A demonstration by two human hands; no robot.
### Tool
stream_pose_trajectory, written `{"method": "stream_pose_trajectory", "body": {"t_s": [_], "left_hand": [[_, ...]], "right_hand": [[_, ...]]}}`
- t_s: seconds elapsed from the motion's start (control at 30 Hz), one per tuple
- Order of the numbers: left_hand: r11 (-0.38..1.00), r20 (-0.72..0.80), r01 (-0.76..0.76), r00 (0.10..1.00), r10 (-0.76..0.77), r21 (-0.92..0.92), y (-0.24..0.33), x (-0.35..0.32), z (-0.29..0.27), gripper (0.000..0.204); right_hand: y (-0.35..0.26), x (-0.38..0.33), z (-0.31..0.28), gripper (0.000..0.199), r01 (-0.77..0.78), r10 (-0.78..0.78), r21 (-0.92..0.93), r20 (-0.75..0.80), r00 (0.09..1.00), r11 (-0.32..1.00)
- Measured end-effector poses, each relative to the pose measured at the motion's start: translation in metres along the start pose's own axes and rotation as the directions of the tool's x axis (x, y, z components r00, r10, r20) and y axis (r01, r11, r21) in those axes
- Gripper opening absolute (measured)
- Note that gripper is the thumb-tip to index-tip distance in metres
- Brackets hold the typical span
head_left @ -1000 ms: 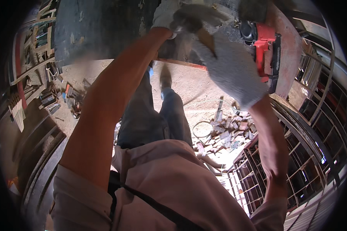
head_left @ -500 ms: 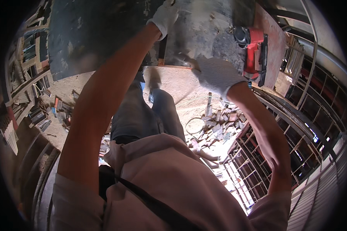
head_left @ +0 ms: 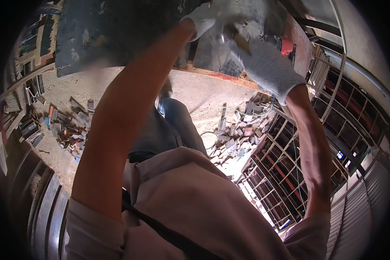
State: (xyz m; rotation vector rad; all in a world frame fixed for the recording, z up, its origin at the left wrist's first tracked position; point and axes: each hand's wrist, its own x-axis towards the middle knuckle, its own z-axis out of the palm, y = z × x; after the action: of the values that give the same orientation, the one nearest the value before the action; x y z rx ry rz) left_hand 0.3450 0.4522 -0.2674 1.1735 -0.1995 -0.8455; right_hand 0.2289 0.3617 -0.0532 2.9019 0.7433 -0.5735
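Observation:
My left hand (head_left: 200, 21), in a white knit glove, is over the dark, scuffed board (head_left: 117, 39) near the top of the view. Its fingers look closed, but what they may hold is hidden. To its right my right hand (head_left: 271, 65), gloved the same way, is closed around a hammer (head_left: 242, 43). The brown handle shows, while the head is blurred by motion above the board. Beyond the right hand a red and black nail gun (head_left: 287, 47) lies on the board, partly covered by the glove.
Wood offcuts (head_left: 238, 134) are heaped on the sandy floor, with another pile (head_left: 73, 125) at the left. A thin hose (head_left: 251, 115) runs past the board's near edge. Metal racks (head_left: 281, 169) stand at the right, and planks (head_left: 47, 212) lean at the lower left.
My right hand has moved up and to the right with the hammer, now partly covering the nail gun. My left hand is slightly farther right in view. The whole view has shifted somewhat.

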Motion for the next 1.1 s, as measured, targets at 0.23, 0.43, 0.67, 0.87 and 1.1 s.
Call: {"method": "stream_pose_trajectory", "body": {"t_s": [0.23,0.43,0.67,0.87,1.1], "left_hand": [[0.727,-0.310,0.133,0.944,0.115,0.674,-0.076,0.063,-0.035,0.038],[0.978,0.020,0.080,0.996,-0.085,0.191,-0.002,0.015,-0.012,0.044],[0.501,0.158,-0.057,0.974,-0.162,0.864,0.057,0.006,-0.011,0.053],[0.741,-0.305,0.210,0.952,-0.007,0.638,-0.002,0.000,0.015,0.061],[0.768,-0.490,0.344,0.870,-0.045,0.540,-0.051,0.032,0.012,0.057]], "right_hand": [[-0.028,-0.021,0.032,0.053,-0.631,0.302,0.201,0.744,0.595,0.750],[-0.018,0.000,0.019,0.022,0.002,-0.010,-0.027,-0.283,0.959,1.000],[-0.004,-0.054,0.055,0.028,-0.556,0.521,0.370,0.199,0.830,0.744],[-0.023,-0.028,0.077,0.031,-0.782,0.630,0.564,0.513,0.583,0.265],[-0.015,-0.031,0.142,0.035,-0.332,0.389,0.474,-0.025,0.921,0.815]]}}
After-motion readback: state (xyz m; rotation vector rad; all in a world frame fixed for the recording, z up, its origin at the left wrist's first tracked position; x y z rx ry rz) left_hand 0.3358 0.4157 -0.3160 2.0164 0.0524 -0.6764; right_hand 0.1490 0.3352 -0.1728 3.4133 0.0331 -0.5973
